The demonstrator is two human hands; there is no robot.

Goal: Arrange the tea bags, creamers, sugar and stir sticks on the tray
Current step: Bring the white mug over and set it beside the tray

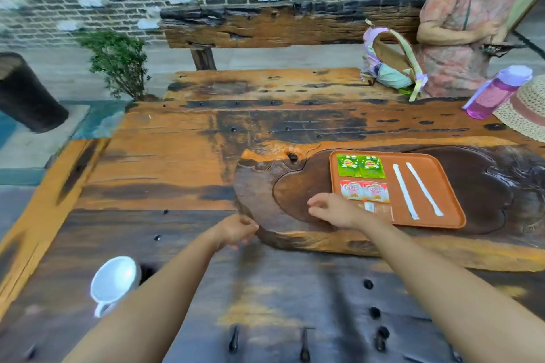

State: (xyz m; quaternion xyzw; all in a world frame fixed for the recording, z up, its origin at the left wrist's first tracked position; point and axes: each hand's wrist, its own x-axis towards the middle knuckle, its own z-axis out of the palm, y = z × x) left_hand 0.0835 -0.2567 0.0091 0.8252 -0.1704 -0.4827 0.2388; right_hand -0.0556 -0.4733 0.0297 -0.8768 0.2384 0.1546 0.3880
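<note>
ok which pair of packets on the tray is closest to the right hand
The pair of red and white packets, in the row just below the two green tea bag packets, which lie at the orange tray's far edge, farther from the right hand.

Head view, down over table

Just beyond the right hand, on the tray, the two green tea bags each carry a yellow Lipton badge. The two red packets nearer the fingers bear white lettering too blurred to read.
</note>
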